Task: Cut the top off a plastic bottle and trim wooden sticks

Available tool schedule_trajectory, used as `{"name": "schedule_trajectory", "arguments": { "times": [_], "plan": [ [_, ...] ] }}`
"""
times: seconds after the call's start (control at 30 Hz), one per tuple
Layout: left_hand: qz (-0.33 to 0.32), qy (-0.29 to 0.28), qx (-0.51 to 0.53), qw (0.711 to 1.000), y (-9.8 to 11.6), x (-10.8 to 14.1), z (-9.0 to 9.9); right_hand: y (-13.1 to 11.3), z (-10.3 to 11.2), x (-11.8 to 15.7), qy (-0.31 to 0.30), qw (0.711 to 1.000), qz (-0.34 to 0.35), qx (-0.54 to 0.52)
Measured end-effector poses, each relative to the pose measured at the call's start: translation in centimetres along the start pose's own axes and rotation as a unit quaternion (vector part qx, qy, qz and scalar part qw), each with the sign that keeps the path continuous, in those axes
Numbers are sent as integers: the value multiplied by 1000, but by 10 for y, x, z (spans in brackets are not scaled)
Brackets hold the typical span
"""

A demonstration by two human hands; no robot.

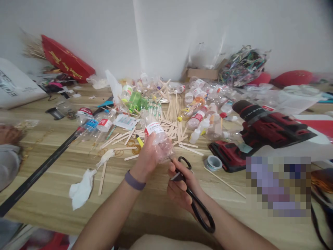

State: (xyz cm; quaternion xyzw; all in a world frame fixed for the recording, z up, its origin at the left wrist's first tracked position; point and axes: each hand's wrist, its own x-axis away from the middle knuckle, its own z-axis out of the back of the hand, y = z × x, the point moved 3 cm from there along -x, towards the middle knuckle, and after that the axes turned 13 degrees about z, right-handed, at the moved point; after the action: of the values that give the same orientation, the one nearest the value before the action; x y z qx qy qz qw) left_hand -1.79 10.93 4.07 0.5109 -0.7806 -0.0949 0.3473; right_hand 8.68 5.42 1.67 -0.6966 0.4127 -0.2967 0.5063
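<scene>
My left hand (147,156) is wrapped round a clear plastic bottle (156,133) with a red and white label, its base tilted toward me. Black-handled scissors (194,198) are gripped in my right hand (182,184), their tip at the bottle's base. One handle loop hangs down over my right wrist, and the blades are mostly hidden by the fingers and the bottle. Wooden craft sticks (171,130) lie scattered on the table just behind the bottle.
A red and black power drill (267,128) stands at the right, near a tape roll (213,162). More plastic bottles (199,116) are heaped behind. Crumpled tissue (82,189) lies front left. Another person's hand (10,134) rests at the far left edge.
</scene>
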Motion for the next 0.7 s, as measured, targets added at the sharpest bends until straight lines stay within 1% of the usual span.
{"name": "schedule_trajectory", "arguments": {
  "times": [0.03, 0.1, 0.17, 0.23, 0.27, 0.3, 0.37, 0.47, 0.53, 0.6, 0.67, 0.7],
  "plan": [
    [7, -2, 0, 1000, 3, -2, 2, 1, -1, 1, -3, 1000, 5, 1],
    [-13, 9, 3, 1000, 16, -7, 7, 0, 3, 4, -6, 999, 10, 36],
    [-49, 31, 17, 998, 34, -11, 15, -3, 13, 10, -4, 993, 13, 114],
    [-96, 47, 39, 993, 53, -12, 21, -10, 25, 18, 9, 973, 27, 230],
    [-108, 54, 44, 992, 58, -12, 23, -13, 32, 21, 19, 953, 40, 298],
    [-105, 59, 44, 992, 61, -11, 24, -17, 37, 23, 26, 928, 55, 368],
    [-66, 60, 32, 995, 58, -10, 21, -21, 43, 25, 25, 865, 75, 495],
    [7, 58, 20, 998, 42, -9, 13, -17, 41, 23, -28, 772, 70, 631],
    [29, 49, 27, 998, 33, -9, 10, -11, 35, 21, -73, 721, 60, 687],
    [41, 33, 34, 998, 28, -11, 9, -6, 28, 20, -112, 682, 55, 721],
    [51, 21, 32, 998, 26, -13, 9, -3, 22, 19, -141, 658, 55, 738],
    [56, 18, 28, 998, 25, -13, 8, -3, 20, 20, -152, 651, 57, 741]
  ]
}}
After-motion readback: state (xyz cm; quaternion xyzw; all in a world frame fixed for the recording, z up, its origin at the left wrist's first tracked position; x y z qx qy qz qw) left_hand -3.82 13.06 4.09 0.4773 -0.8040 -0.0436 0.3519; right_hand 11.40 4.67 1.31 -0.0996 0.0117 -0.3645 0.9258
